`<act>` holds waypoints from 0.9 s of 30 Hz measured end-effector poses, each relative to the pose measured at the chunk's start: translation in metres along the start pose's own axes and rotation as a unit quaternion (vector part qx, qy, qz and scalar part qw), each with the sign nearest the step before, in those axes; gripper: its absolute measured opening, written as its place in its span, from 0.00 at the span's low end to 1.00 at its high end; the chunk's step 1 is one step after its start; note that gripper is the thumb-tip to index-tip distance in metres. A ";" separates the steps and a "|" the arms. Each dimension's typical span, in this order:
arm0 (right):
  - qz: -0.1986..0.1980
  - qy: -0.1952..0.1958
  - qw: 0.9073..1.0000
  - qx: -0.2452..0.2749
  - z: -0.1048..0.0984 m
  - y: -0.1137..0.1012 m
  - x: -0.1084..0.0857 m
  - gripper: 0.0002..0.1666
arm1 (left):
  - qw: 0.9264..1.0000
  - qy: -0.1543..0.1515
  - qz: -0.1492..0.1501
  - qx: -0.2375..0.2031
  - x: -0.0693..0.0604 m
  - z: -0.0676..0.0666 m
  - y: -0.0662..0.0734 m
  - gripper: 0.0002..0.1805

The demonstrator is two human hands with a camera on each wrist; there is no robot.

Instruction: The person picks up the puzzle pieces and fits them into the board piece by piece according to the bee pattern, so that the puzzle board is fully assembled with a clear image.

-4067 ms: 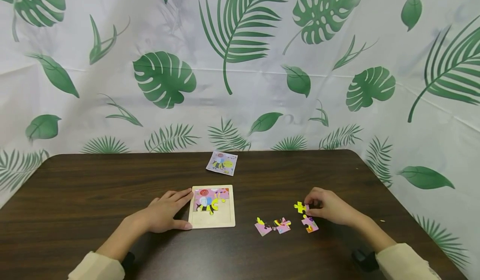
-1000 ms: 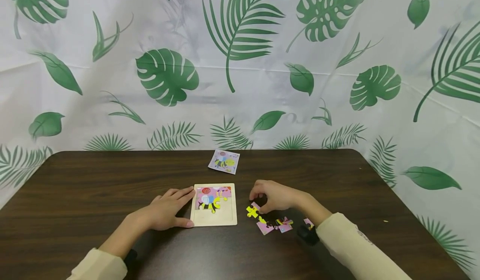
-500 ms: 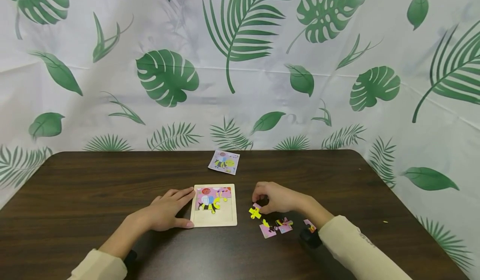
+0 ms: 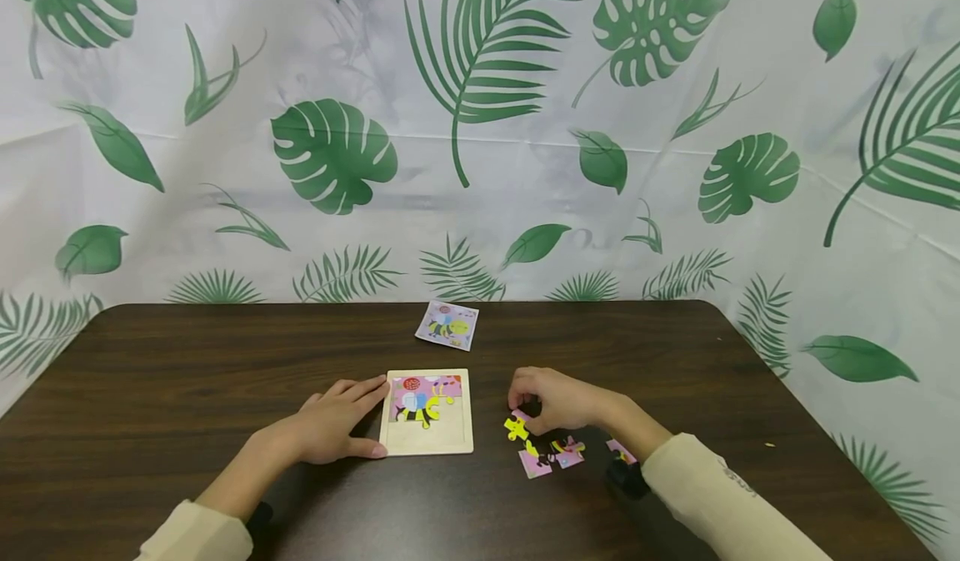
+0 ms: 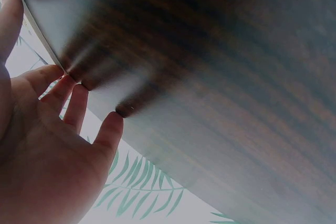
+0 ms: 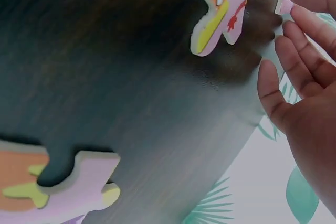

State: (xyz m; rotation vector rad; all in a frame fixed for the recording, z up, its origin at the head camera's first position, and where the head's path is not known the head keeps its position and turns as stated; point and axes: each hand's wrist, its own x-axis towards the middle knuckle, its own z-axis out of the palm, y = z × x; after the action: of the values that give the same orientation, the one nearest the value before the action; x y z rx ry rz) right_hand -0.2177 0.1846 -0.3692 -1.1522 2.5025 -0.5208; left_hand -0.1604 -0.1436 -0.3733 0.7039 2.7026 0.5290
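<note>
Fingers of the right hand (image 4: 562, 399) pinch a probably light, stiff puzzle piece (image 4: 517, 428), best held by its edges; left hand (image 4: 330, 428) spread.

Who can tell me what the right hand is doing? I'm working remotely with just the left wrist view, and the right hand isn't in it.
Observer: The right hand is pinching a yellow-and-pink puzzle piece between its thumb and fingers.
Operator: Is it inside the frame, or out on the table?
Observer: Outside; in the head view it is to the right of the wooden puzzle board, apart from it.
Operator: Is there a picture to follow? I can't see one.
Observer: Yes, a printed card showing a bee lies beyond the board.
</note>
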 end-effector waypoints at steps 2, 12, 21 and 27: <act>-0.005 0.000 1.000 0.001 0.000 0.000 -0.002 0.10 | 1.000 0.000 0.000 -0.001 0.000 0.000 0.000 0.46; 0.012 -0.025 1.000 0.007 -0.003 0.001 -0.009 0.18 | 1.000 0.001 -0.003 0.000 0.000 0.001 0.000 0.46; 0.007 -0.001 1.000 0.003 -0.001 0.003 -0.009 0.14 | 1.000 0.000 -0.002 0.002 0.000 0.001 0.000 0.46; 0.009 0.019 1.000 0.001 0.002 0.003 -0.009 0.13 | 1.000 0.001 -0.002 0.007 0.001 0.001 -0.001 0.47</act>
State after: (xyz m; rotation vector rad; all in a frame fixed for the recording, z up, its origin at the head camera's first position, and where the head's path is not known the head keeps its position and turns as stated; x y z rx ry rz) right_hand -0.2138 0.1931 -0.3709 -1.1276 2.5427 -0.5452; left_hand -0.1614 -0.1435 -0.3753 0.7022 2.7119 0.5115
